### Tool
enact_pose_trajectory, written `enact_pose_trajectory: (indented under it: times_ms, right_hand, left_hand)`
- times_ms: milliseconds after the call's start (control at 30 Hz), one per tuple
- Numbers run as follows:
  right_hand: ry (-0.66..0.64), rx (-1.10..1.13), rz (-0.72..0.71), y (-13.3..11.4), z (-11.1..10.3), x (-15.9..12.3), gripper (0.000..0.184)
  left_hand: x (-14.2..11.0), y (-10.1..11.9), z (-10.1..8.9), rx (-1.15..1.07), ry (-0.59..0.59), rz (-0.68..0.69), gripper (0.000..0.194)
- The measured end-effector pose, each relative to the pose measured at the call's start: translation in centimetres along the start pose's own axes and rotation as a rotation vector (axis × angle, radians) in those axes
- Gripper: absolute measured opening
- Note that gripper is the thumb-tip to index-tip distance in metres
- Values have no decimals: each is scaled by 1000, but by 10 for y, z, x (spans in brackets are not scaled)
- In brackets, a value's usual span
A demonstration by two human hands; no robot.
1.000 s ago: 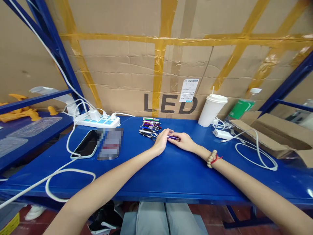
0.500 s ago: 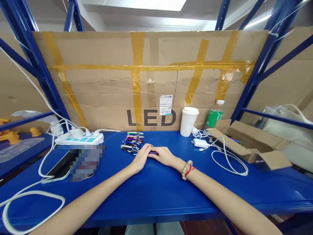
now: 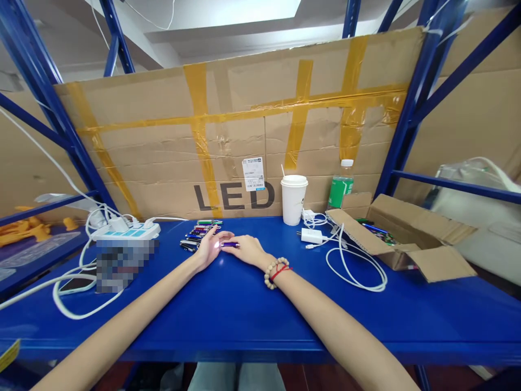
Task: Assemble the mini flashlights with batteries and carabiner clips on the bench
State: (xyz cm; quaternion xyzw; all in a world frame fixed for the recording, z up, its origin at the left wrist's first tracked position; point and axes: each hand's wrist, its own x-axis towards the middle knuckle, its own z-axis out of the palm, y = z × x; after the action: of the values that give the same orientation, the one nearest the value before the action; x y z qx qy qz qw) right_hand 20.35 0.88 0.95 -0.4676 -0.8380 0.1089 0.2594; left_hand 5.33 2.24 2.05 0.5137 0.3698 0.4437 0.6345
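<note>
A slim purple mini flashlight is pinched in my right hand, which wears a bead bracelet. Its front end points left and is lit. The bright spot falls on the palm of my left hand. That hand is open, tilted up, with fingers apart and slightly curved around the light. Just behind it lies a row of several small flashlights in silver, black, blue, red and green, partly hidden by my left fingers.
An open cardboard box with more small coloured items stands at the right. Near it are a white cup, a green-labelled bottle and a charger with looped cable. A power strip and phones lie at the left.
My hands have moved apart slightly, and the left palm has turned open. The purple flashlight's lit end now shows. The camera view has turned right and tilted.
</note>
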Motion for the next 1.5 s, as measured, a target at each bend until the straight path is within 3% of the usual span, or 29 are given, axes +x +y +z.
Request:
enact_pose_trajectory:
  times_ms: [200,400,1100,1500]
  right_hand:
    - [19,4,33,15,-1,2,44]
    - [-21,-32,-16,11,4,2,37]
    - [-12,-101,55,6,9,-4,35]
    - [-23,-155,64,8,13,-1,43]
  left_hand:
    - [1,-7,-1,-95,-12,30,44]
    - [-3,-7,-6,-76,21,13,47]
    - [0,-14,-16,-22,-70,54,49]
    - [7,-17,-22,47,-88,31,46]
